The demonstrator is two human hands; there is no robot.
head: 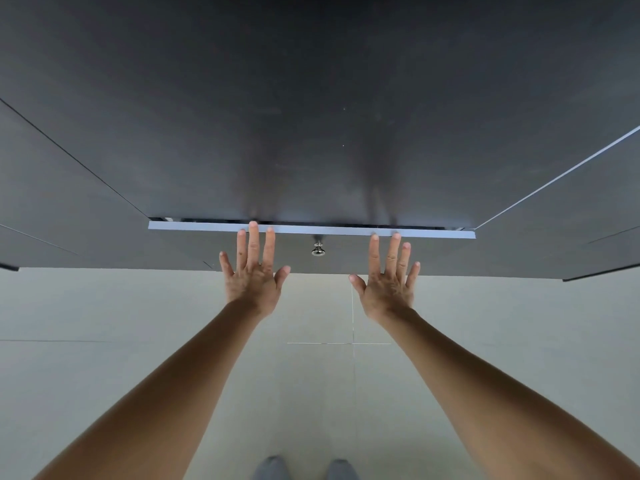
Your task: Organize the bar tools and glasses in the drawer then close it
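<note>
Below the dark counter (311, 116), at the front of the cabinet run:

- Drawer (346, 263): dark front panel, pale top edge showing; nearly shut, with only a thin dark slit left between that edge and the counter overhang.
- Bar tools and glasses: not visible; presumably inside the drawer, hidden by the counter.
- Knob (318, 250): small, shiny metal, centred on the drawer front, between the two hands, touched by neither.
- Left hand (254, 282): empty, flat, fingers spread and pointing up the panel, fingertips at the pale top edge.
- Right hand (389, 289): empty, flat, fingers spread; fingertips just at or under the pale edge. Whether the palms press the panel or hover just off it cannot be told.
- Floor (138, 375): pale tiles with thin joints; grey toes of footwear at the bottom edge.
- Stage, as judged: sorting done, final push to close under way.
- Risk, pinch: fingertips lie at the closing gap; a fingertip curling over the pale edge could be nipped against the counter underside.
- Risk, slam: a hard shove may jolt the glasses against the tools inside.
- Risk, skew: uneven pressure from the two hands could bind the drawer and leave it ajar.
</note>
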